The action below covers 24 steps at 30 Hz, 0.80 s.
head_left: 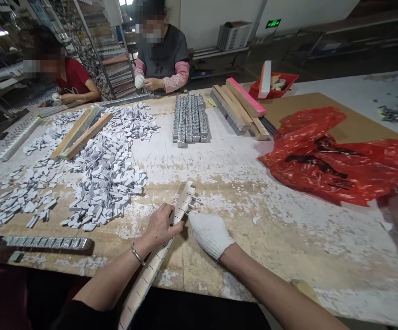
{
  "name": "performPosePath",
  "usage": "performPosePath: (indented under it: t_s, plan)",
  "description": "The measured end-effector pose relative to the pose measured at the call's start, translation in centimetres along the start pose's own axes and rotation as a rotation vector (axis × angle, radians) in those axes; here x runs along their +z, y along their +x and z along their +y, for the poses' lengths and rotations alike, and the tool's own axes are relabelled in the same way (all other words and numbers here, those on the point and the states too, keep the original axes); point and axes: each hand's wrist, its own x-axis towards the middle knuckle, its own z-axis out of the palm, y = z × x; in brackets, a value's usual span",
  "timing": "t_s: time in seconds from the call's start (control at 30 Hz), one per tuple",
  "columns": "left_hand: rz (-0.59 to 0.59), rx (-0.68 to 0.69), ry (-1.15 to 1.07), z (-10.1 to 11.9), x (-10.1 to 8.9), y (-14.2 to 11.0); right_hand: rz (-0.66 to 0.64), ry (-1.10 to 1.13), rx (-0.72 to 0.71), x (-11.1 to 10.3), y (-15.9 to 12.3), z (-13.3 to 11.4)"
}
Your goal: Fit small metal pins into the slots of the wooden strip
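Observation:
A long pale slotted wooden strip [185,199] runs from my lap up onto the worn table [288,238]. My left hand [160,225], bare with a bracelet at the wrist, is closed around the strip near its upper part. My right hand [209,231], in a white knit glove, is closed beside the strip and pinches something small against its edge; I cannot make out what. Small metal pieces [195,200] stick out of the strip's upper slots. A big heap of small grey-white tags [107,169] lies just left of my hands.
A filled strip of shiny pieces [47,242] lies at the near left. Rows of filled strips [190,118] and stacked wooden strips [240,106] sit at the far middle. A crumpled red plastic bag [332,156] lies right. Two people work at the far side.

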Motion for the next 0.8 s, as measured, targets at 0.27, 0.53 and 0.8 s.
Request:
performPosePath:
  t_s: [0.27,0.53,0.8]
  plan:
    - [-0.017,0.035,0.002,0.1,0.0,0.0,0.003,-0.008,-0.023,-0.2,-0.3,0.4]
    - [-0.016,0.066,0.016,-0.1,0.1,0.2,-0.043,-0.02,-0.075,-1.3,0.6,0.7]
    - [-0.063,0.058,0.032,-0.3,0.2,0.7,-0.034,0.003,-0.05,-1.3,1.1,0.2]
